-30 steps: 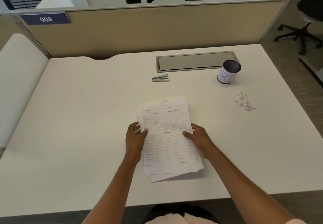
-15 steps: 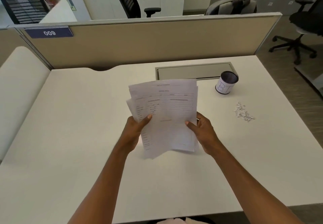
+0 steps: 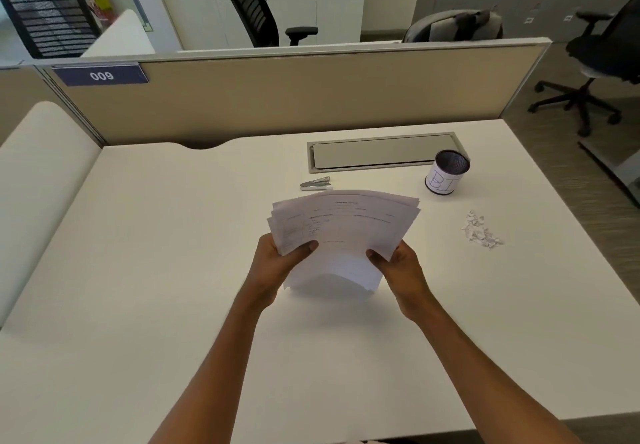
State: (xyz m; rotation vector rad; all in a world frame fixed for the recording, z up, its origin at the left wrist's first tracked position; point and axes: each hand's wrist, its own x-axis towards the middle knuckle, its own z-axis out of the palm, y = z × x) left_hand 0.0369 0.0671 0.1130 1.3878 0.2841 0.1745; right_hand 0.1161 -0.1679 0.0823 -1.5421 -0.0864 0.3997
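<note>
Now both hands, left (image 3: 277, 263) and right (image 3: 401, 267), pinch the bowed paper stack (image 3: 346, 229) above the desk (image 3: 138, 270).

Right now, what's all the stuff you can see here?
papers: one stack, white, in both hands
stapler: one, silver, beyond the papers
cup: one, black with white label, desk's far right
scraps: one pile, white, right of the papers
hatch: one, grey, desk's far edge
desk: one, white, under it all
partition: one, beige, behind the desk
sign: one, blue, partition's top left
chairs: two black, one grey, past the partition
basket: one, black, far left
left hand: one, gripping the papers' left edge
right hand: one, gripping the papers' right edge
</note>
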